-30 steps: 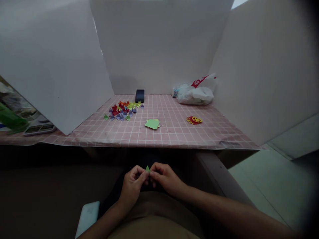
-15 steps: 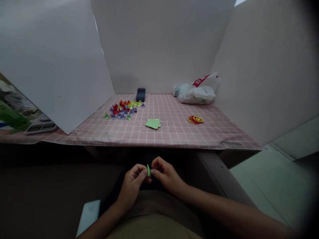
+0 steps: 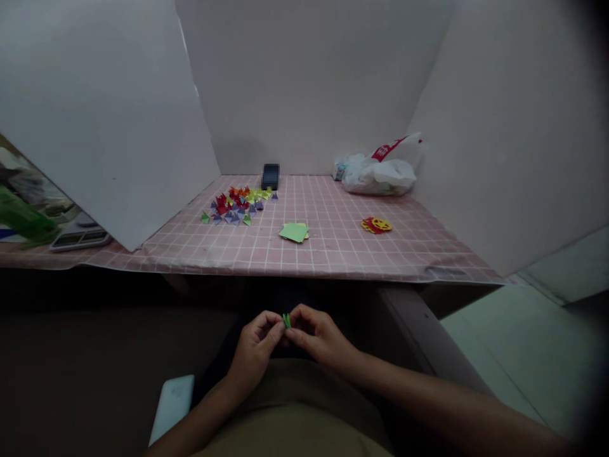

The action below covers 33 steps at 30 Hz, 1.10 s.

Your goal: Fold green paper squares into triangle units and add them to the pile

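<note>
Between my hands, low in front of the table edge, is a small folded green paper (image 3: 287,320). My left hand (image 3: 259,343) is closed and pinches it from the left with thumb and fingers. From the right, my right hand (image 3: 321,336) grips it the same way, its fingertips close to those of the left. The paper's lower part is hidden by my thumbs. On the table beyond lies a stack of green and yellow paper sheets (image 3: 294,233). Farther left sits a group of small folded paper pieces (image 3: 234,207) in red, orange, yellow, purple and green.
Red and yellow flat cut-out pieces (image 3: 375,225) lie on the right of the checked tablecloth (image 3: 333,257). A white plastic bag (image 3: 380,174) and a dark phone-like device (image 3: 271,177) stand at the back. White panels (image 3: 314,82) enclose the table. A scale (image 3: 80,239) is at left.
My right fingers have closed in on the green paper, which now shows split points at its top instead of one flat edge. The view has shifted slightly.
</note>
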### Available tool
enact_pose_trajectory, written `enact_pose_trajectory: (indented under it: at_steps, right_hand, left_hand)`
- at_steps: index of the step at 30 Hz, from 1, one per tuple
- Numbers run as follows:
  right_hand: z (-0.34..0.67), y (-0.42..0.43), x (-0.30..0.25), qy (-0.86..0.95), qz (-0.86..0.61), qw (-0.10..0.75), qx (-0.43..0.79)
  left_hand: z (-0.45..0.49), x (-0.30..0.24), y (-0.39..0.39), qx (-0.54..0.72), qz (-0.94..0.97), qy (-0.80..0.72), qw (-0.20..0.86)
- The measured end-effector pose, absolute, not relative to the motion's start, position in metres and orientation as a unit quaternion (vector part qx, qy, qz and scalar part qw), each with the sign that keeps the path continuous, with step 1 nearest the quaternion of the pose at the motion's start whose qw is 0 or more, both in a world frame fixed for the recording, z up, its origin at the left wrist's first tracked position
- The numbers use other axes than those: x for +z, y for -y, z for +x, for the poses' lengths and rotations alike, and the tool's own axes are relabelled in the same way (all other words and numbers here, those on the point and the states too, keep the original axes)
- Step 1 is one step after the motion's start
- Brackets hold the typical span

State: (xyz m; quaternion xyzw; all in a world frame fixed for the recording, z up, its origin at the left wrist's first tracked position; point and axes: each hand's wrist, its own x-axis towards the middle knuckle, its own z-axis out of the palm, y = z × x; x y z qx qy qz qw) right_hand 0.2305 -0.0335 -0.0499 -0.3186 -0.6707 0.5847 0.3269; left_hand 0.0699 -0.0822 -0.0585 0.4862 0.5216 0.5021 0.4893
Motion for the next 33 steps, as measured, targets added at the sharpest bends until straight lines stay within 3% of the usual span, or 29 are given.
enact_pose_trajectory:
  at_steps: [8,33]
  right_hand:
    - [0.2290,0.0348,-0.0536,0.663,-0.358,0.321,0.574]
    - [0.2264,0.0333,-0.0535,0.601,-0.362,0.334,0.630]
  left_hand:
    - [0.0739,-0.0593,0.0813,0.511,0.495,-0.557,0.428]
    - [0.0774,-0.0589,0.0803,0.534,0.443,-0.532,0.485]
